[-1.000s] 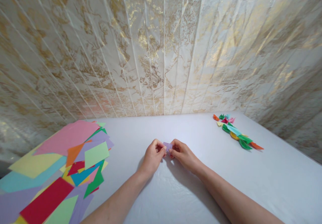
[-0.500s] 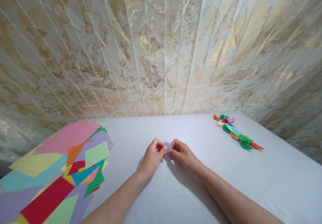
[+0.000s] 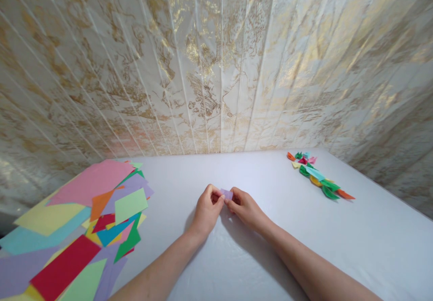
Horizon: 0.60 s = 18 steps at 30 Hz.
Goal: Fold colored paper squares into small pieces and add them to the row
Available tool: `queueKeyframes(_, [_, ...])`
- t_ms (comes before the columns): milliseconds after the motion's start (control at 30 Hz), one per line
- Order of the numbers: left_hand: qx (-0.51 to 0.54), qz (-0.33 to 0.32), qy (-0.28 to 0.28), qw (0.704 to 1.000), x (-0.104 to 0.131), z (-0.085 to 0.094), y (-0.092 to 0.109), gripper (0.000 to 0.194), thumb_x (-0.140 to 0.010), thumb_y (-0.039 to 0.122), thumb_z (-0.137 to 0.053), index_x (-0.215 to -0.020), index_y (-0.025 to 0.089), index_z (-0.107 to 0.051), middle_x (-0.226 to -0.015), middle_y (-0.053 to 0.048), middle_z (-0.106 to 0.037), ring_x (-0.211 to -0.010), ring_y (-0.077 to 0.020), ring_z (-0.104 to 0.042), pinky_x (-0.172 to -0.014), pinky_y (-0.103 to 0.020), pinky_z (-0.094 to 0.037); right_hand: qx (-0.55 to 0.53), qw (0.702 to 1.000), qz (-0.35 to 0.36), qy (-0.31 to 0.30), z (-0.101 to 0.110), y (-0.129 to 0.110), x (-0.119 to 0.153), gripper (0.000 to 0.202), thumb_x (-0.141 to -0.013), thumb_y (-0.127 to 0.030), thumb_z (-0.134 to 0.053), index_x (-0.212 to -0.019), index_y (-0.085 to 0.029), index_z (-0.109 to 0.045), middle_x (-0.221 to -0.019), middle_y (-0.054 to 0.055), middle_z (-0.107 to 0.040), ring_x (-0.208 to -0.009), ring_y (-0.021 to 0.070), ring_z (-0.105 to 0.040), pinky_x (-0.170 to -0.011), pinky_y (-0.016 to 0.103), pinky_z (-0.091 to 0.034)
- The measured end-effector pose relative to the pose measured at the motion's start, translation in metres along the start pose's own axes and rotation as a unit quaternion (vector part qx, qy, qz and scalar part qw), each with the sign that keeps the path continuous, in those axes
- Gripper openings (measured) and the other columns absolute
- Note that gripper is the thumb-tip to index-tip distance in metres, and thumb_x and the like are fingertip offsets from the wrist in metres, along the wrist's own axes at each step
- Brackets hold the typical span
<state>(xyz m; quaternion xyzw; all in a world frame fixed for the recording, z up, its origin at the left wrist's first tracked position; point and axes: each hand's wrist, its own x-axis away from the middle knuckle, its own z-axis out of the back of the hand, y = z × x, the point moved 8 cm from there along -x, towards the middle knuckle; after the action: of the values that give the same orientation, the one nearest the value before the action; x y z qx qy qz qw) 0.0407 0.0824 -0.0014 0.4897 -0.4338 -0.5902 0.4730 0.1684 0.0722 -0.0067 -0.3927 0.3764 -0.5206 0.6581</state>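
A small piece of purple paper (image 3: 226, 194) is pinched between my two hands, a little above the middle of the white table (image 3: 257, 170). My left hand (image 3: 208, 206) grips its left side between thumb and fingers. On the other side, my right hand (image 3: 245, 206) is closed on the paper's right edge. The two thumb tips nearly meet at its lower edge. My fingers cover much of the piece, so its folds cannot be made out.
Many coloured paper sheets, among them a pink sheet (image 3: 94, 181) and a red sheet (image 3: 66, 265), overlap on the left. Small folded paper pieces, such as a green one (image 3: 329, 193), lie in a row at the right. A gold-patterned curtain (image 3: 206, 66) hangs behind the table.
My thumbs have come closer together along the paper's lower edge. The purple paper now shows a flatter face above them. Both hands stay in nearly the same place.
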Motion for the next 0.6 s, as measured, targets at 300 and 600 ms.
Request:
queueKeyframes(300, [0.024, 0.039, -0.005, 0.999, -0.003, 0.001, -0.01, 0.013, -0.075, 0.025, -0.061, -0.072, 0.021, -0.049, -0.061, 0.006, -0.054, -0.054, -0.0107, -0.051, -0.055, -0.022, -0.04, -0.086, 0.996, 0.011, -0.009, -0.001, 0.0, 0.001, 0.019, -0.076, -0.026, -0.06, -0.068, -0.021, -0.043, -0.061, -0.006, -0.042, -0.057, 0.0103, -0.036, -0.054, 0.023, -0.028])
queueKeyframes(600, [0.079, 0.084, 0.026, 0.993, -0.007, 0.01, -0.019, 0.015, -0.073, 0.028, -0.063, -0.074, 0.02, -0.05, -0.056, 0.005, -0.057, -0.053, -0.0113, -0.054, -0.051, -0.021, -0.039, -0.079, 0.997, -0.009, -0.022, -0.005, 0.002, 0.002, 0.01, -0.076, -0.021, -0.06, -0.081, -0.02, -0.051, -0.064, -0.005, -0.053, -0.059, 0.0117, -0.049, -0.055, 0.023, -0.035])
